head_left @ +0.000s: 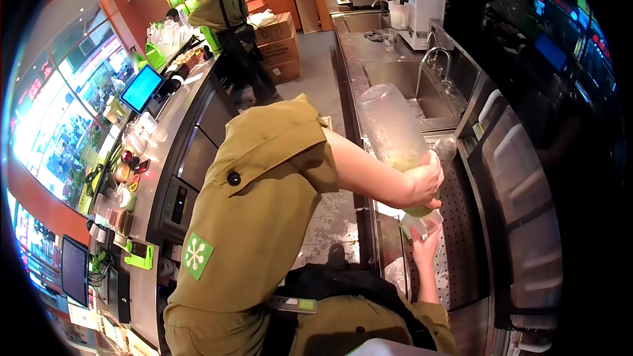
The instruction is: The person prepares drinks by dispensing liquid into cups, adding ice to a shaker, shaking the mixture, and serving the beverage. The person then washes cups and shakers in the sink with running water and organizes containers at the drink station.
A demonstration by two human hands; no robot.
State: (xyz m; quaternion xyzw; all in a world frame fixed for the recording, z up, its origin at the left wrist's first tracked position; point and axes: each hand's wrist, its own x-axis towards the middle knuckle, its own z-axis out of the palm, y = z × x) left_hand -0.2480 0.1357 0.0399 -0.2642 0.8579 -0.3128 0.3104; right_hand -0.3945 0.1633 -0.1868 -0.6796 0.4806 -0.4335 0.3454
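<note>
My left hand point(425, 181) is wrapped round the lower end of a large translucent bottle point(392, 122). The bottle tilts, its broad base up and to the left, with pale green contents near my hand. Just below, my right hand point(425, 240) holds a small clear container point(430, 223) close to the bottle's green lower end. Both hands are over the metal counter, beside a perforated drain tray point(461, 224). The bottle's mouth is hard to make out.
A sink point(415, 95) with a tap point(438, 56) lies beyond the bottle. A white machine point(415, 0) stands farther back. Translucent bins point(517, 204) line the right side. Across the aisle, a person point(227, 26) stands by the other counter point(171, 132), near stacked boxes point(278, 49).
</note>
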